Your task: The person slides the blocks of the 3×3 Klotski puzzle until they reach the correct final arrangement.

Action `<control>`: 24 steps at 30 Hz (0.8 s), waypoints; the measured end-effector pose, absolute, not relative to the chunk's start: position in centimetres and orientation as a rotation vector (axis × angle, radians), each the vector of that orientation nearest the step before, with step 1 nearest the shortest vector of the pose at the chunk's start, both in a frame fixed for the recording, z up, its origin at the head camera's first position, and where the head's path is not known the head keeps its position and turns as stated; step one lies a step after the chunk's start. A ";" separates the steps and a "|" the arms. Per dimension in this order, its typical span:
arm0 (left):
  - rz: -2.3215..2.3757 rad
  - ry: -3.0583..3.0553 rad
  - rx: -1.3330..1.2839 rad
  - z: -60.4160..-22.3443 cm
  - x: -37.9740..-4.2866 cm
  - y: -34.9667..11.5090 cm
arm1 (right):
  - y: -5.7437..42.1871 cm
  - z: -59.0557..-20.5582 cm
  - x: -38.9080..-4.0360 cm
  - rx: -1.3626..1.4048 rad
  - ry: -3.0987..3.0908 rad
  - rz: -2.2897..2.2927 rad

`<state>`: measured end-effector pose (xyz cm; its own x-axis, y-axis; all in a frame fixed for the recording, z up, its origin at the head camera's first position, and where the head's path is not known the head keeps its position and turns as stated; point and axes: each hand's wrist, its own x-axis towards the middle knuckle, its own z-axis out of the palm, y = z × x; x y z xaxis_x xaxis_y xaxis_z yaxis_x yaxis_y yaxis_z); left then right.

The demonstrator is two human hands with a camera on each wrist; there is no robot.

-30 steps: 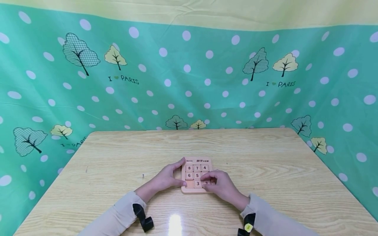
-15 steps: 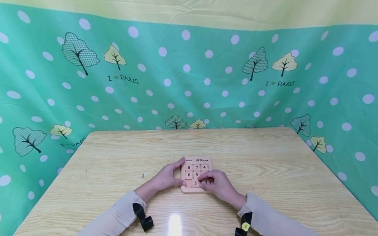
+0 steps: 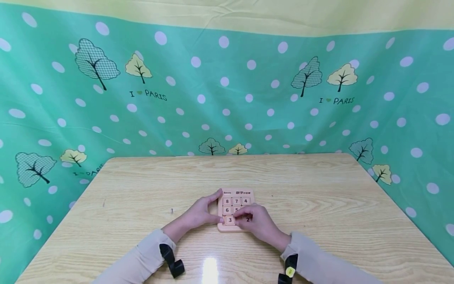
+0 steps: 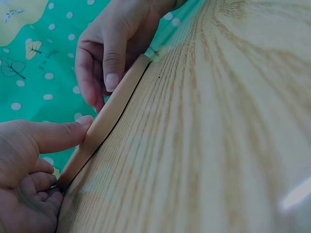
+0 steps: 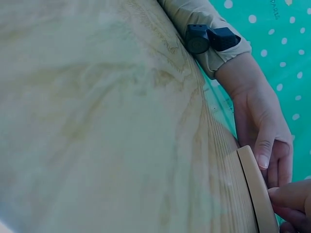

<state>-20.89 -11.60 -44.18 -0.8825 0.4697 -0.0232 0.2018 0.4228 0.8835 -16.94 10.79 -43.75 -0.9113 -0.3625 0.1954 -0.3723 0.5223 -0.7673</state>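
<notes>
A wooden sliding number puzzle (image 3: 228,229) lies flat near the middle of the table, its numbered square tiles set in a shallow frame. My left hand (image 3: 200,213) grips the frame's left side, index finger at the upper corner and thumb low on the edge. With thumb and index finger my right hand (image 3: 260,224) pinches the 3 tile (image 3: 229,220), which sits in the bottom left place. The 2 tile (image 3: 248,219) shows partly at bottom right; part of the middle row is hidden under the right hand. In the left wrist view the frame's near edge (image 4: 104,121) shows between both hands.
The wood-grain table (image 3: 142,185) runs back to a green dotted curtain (image 3: 227,94) with printed trees. Black wrist cameras (image 3: 176,269) are strapped over both sleeves. A bright light reflection lies on the table near the front.
The 3 tile has slid left along the bottom row into the gap at bottom left. My right hand has moved left with it; the left hand stays in place.
</notes>
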 end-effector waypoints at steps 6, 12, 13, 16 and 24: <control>1.436 2.417 0.582 -44.1 -20.9 -11.6 | 10.3 -43.7 -17.0 0.695 -2.726 1.379; 1.446 2.406 0.582 -43.9 -20.8 -11.6 | 10.0 -43.8 -17.1 0.702 -2.727 1.398; 1.446 2.407 0.583 -44.0 -20.8 -11.6 | 10.0 -43.8 -17.1 0.703 -2.727 1.400; 1.446 2.406 0.582 -44.0 -20.8 -11.6 | 10.2 -43.7 -17.1 0.720 -2.724 1.410; 1.447 2.416 0.589 -44.1 -20.8 -11.6 | 11.6 -43.4 -17.0 0.713 -2.722 1.507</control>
<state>-20.79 -11.62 -44.09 -0.8827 0.4696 -0.0172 0.2066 0.4207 0.8834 -17.03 11.56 -43.45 -0.8989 -0.4047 0.1676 -0.3569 0.4548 -0.8159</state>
